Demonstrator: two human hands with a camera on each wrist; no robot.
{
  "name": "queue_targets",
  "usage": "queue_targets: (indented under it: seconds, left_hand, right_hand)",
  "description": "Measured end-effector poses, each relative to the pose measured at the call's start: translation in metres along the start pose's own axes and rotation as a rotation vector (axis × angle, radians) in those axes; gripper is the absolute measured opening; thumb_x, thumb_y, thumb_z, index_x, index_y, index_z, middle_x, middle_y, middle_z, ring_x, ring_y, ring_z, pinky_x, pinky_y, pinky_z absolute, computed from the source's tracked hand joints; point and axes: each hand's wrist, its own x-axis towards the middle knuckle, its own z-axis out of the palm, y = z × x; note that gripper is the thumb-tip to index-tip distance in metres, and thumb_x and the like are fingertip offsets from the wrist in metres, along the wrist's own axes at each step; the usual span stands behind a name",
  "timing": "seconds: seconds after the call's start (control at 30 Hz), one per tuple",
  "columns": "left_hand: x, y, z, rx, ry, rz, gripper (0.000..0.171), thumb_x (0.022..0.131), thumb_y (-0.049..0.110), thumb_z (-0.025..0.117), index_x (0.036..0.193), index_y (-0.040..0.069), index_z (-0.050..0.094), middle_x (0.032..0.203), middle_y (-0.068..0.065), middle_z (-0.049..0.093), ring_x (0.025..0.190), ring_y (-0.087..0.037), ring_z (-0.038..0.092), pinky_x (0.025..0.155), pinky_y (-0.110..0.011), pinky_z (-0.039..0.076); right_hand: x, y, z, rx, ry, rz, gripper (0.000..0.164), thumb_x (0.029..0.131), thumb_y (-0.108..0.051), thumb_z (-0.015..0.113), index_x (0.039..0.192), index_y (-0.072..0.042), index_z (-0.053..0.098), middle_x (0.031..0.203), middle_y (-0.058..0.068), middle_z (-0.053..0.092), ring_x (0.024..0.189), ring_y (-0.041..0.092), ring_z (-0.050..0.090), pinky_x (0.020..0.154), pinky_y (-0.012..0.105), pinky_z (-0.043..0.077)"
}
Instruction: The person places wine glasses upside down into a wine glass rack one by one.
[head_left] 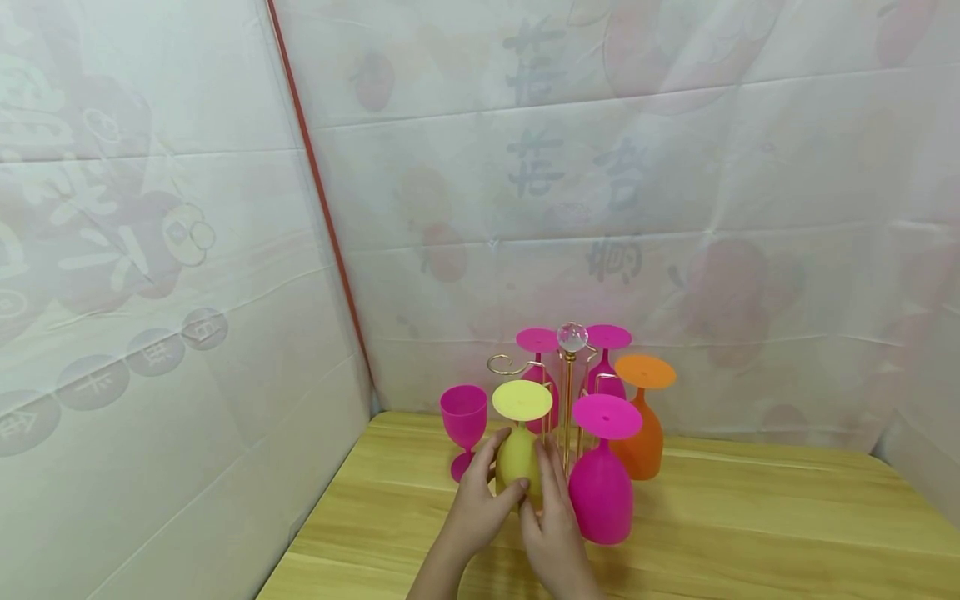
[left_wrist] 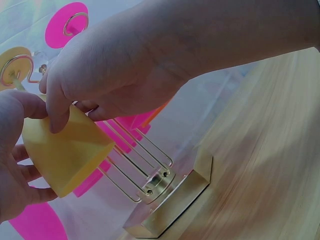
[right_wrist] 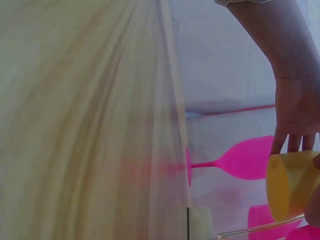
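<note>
A yellow goblet (head_left: pixel 513 457) is upside down at the front left of a gold wire glass rack (head_left: pixel 567 417), foot uppermost. My left hand (head_left: pixel 480 504) grips its bowl from the left, with the thumb in front. From the right, my right hand (head_left: pixel 553 523) holds the same bowl. In the left wrist view, the foot of the yellow goblet (left_wrist: pixel 67 150) is at a curled wire hook of the rack, and its open rim points down toward the rack's gold base (left_wrist: pixel 170 195). Beside my right hand hangs an inverted magenta goblet (head_left: pixel 602 496).
An upright magenta goblet (head_left: pixel 463 417) stands on the wooden table (head_left: pixel 750 517) left of the rack. An orange goblet (head_left: pixel 643 437) and two more magenta ones hang inverted on the rack's right and back. A clear ball (head_left: pixel 572 337) tops the post. Printed cloth walls enclose the table.
</note>
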Motion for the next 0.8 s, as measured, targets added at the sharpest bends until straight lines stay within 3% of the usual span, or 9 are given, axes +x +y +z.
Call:
queue_targets:
  seconds: [0.43,0.8]
  left_hand:
    - [-0.0006,0.0021,0.0,-0.006,0.001,-0.015,0.069,0.091,0.027,0.068,0.151,0.018,0.036,0.151,0.003,0.043,0.137,-0.022,0.043,0.111,-0.055,0.037]
    - [-0.0004,0.0045,-0.0005,-0.005,0.006,0.003,0.066,0.094,0.036,0.064,0.151,0.017,0.036,0.153,0.001,0.041,0.14,-0.025,0.041,0.109,-0.056,0.039]
  right_hand:
    - [-0.0012,-0.0038,-0.0008,-0.004,0.017,-0.003,0.077,0.092,0.004,0.058,0.157,-0.011,0.02,0.164,0.015,0.012,0.149,0.039,0.016,0.1,0.046,0.042]
    - [-0.0061,-0.0084,-0.0048,0.003,0.11,-0.109,0.08,0.088,0.008,0.063,0.156,-0.011,0.025,0.162,0.009,0.022,0.147,0.032,0.025,0.101,0.041,0.04]
